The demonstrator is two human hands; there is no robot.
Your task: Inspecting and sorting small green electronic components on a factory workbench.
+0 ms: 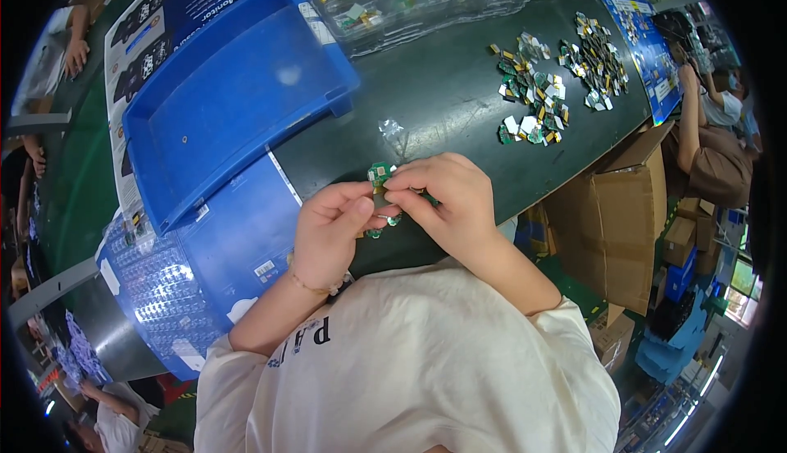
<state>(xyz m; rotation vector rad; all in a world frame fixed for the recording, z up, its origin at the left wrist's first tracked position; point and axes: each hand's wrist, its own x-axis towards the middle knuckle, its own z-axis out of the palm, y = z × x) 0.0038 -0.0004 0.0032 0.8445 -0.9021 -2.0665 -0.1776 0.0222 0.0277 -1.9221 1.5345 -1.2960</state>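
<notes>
Close to my body, over the dark green bench top, both hands meet around a small green circuit board (379,173). My left hand (332,227) has its thumb and forefinger closed at the board's lower left side. From the other side, my right hand (447,203) pinches at the board's right edge with thumb and forefinger. More green board pieces (375,233) show beneath the left fingers; whether they are held or lie on the bench I cannot tell. A bracelet is on my left wrist.
A blue plastic tray (238,84) sits on flat printed cardboard at the left, with bubbled clear plastic (156,277) nearer me. Stacked clear trays (426,10) of boards stand behind. Two piles of small boards (533,92) lie right. Beyond the edge is a cardboard box (611,223); other people sit around.
</notes>
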